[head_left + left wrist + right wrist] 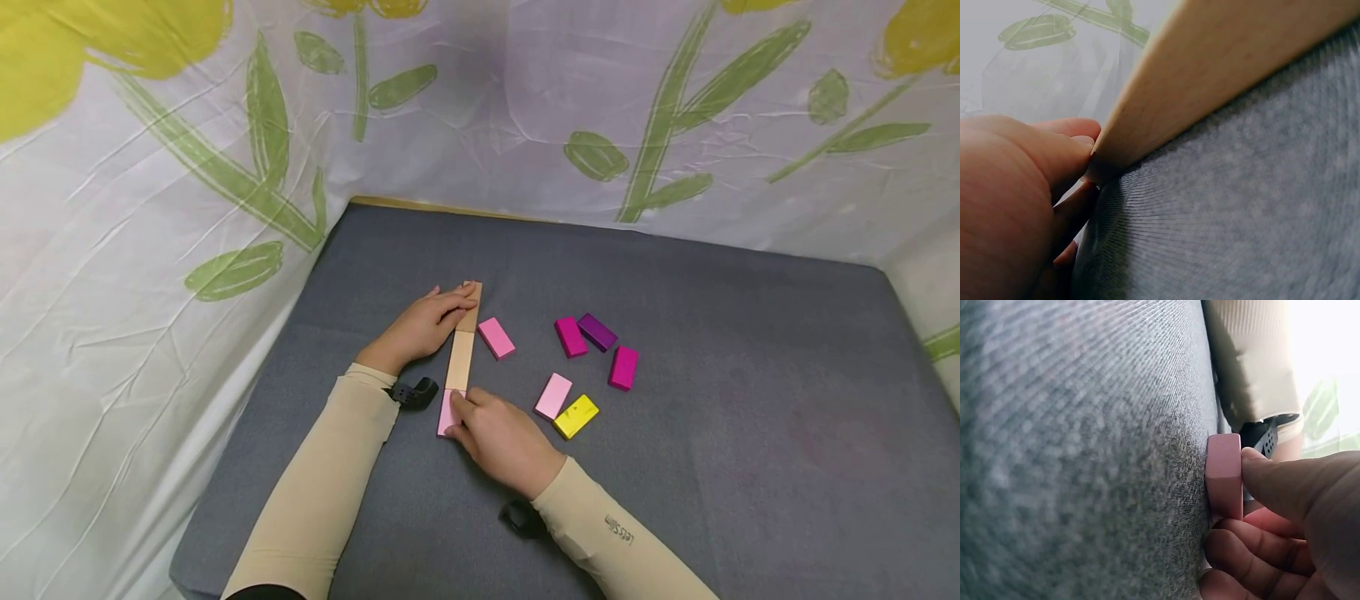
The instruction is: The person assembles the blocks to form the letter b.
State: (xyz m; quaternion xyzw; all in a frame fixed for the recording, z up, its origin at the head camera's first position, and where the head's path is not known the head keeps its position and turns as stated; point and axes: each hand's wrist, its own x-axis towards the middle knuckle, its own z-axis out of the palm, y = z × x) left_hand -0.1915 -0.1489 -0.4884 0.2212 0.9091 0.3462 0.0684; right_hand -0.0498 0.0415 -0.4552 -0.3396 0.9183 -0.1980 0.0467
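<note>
A straight row of blocks lies on the grey cloth: a tan wooden block (468, 321) at the far end, a paler wooden block (461, 361) in the middle and a pink block (446, 414) at the near end. My left hand (422, 326) lies across the far block, its fingers fairly straight over the top. The left wrist view shows the thumb touching the edge of a wooden block (1210, 69). With thumb and index finger my right hand (504, 437) pinches the near pink block, also visible in the right wrist view as a pink block (1225, 469).
Right of the row lies a loose pink block (497, 338). Farther right are a light pink block (553, 396) touching a yellow block (576, 417), two magenta blocks (623, 368), and a purple block (597, 332). A flower-patterned white curtain (480, 100) hangs behind the table (750, 375).
</note>
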